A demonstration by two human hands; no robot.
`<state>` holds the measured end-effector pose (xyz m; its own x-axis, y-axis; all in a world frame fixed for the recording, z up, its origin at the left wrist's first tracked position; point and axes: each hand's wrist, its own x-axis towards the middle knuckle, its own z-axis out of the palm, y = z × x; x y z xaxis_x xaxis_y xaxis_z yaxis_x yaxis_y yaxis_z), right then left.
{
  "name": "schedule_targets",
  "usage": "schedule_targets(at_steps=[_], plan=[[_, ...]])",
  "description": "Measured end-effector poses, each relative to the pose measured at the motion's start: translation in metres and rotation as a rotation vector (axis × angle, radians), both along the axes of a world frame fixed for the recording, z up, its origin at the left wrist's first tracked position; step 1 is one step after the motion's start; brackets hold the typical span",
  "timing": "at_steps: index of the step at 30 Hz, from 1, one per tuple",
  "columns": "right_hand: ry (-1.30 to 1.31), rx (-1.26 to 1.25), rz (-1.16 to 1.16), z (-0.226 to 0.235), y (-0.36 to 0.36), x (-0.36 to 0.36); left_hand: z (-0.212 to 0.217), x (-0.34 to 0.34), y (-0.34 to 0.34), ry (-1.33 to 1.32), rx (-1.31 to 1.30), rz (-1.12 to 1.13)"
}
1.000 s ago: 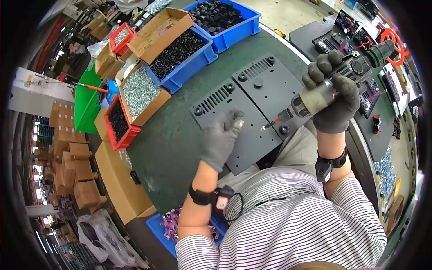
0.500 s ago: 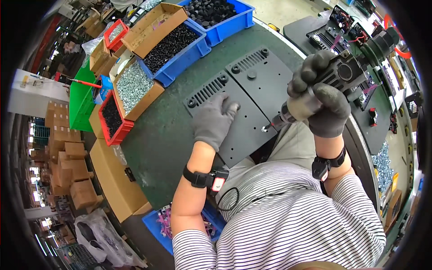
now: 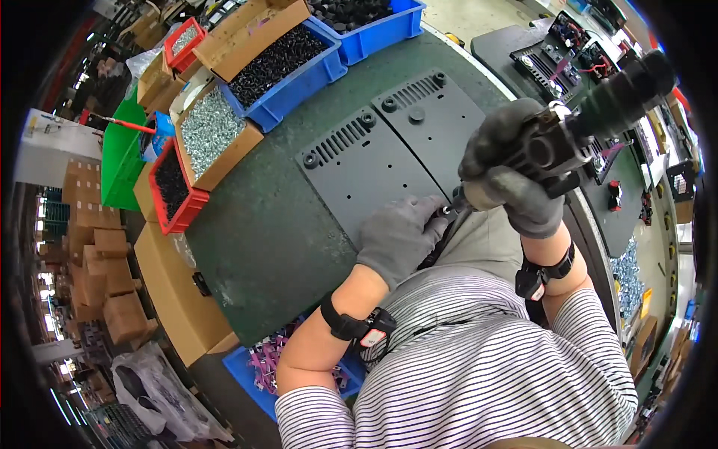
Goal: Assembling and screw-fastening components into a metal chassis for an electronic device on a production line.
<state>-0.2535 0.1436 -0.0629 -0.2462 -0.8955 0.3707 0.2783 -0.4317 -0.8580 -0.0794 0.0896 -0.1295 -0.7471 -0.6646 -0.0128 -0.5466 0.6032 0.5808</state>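
Two dark grey metal panels lie side by side, the left panel (image 3: 351, 179) and the right panel (image 3: 430, 123), each with slots and black round feet at its far end. My right hand (image 3: 516, 168), in a grey glove, is closed around a power screwdriver (image 3: 550, 146), its bit pointing down and left. At the bit's tip shows a small silver fastener (image 3: 446, 211), its exact kind unclear. My left hand (image 3: 400, 233), also gloved, rests over the left panel's near corner, thumb and forefinger closed about the fastener. The fingers partly hide the spot beneath.
Beyond the panels stand blue bins, one of black screws (image 3: 277, 67). A carton of silver screws (image 3: 212, 131) and a red bin (image 3: 173, 191) sit at left. A blue tray (image 3: 250, 382) of purple parts is near my left elbow. Assembled units (image 3: 550, 71) occupy the right table.
My left hand has slid from the middle of the left panel to its near right corner, closing its fingers at the bit's tip. The screwdriver has tilted and shifted slightly.
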Motion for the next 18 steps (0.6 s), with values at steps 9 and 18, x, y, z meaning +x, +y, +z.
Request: schedule_targets(at_steps=[9,18], plan=[[0.267,0.131,0.134,-0.002,-0.020,0.005,0.001,0.000,-0.005,-0.120,0.032,-0.045],[0.239,0.082,0.194,-0.003,-0.022,0.004,-0.012,0.038,-0.061,0.922,1.385,0.456]])
